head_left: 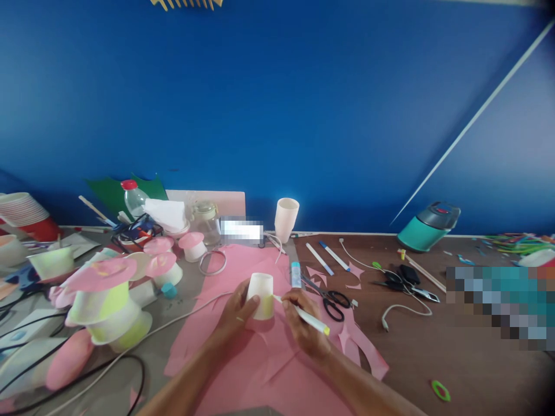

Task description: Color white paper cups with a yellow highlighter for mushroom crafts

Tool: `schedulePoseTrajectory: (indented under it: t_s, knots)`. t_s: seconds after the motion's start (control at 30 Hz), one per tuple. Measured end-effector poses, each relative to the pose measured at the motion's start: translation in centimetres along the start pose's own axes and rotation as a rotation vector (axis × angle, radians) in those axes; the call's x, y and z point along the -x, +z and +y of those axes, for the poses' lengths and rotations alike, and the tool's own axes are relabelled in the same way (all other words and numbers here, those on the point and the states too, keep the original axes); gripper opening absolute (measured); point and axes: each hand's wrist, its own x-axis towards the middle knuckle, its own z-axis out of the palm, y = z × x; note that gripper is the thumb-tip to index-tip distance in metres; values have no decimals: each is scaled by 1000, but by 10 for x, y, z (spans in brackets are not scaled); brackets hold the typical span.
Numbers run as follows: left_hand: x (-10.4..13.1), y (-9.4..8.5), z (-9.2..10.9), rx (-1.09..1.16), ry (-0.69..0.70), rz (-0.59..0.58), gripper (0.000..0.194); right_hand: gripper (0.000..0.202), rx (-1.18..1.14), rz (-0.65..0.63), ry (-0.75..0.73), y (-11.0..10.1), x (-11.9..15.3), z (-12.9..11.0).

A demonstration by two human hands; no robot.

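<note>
My left hand (240, 309) is closed around a white paper cup (261, 289), which is upside down with its narrow end upward. A patch of yellow shows on the cup's right side. In my right hand (306, 323) is a white marker (313, 320) with a yellow end, its tip pointing at the cup's coloured side. Whether the tip touches the cup I cannot tell. Pink paper (277, 370) lies under both hands. Just right of them are black-handled scissors (333, 303) and a glue stick (295, 274).
Decorated cups with pink tops (102, 274) crowd the left side. Two markers (319, 258) lie behind the scissors. A stack of white cups (287, 219) stands near the blue wall. A teal flask (427, 228) and a white cable (407, 306) are on the right.
</note>
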Motion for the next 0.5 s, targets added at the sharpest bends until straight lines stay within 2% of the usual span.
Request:
schedulePoseTrajectory:
  t_s: [0.2, 0.5]
  knots:
    - [3, -1, 1, 19, -9, 33, 42, 12, 10, -15, 13, 1, 1, 4]
    - [4, 2, 4, 96, -25, 20, 36, 12, 4, -18, 20, 3, 2, 6]
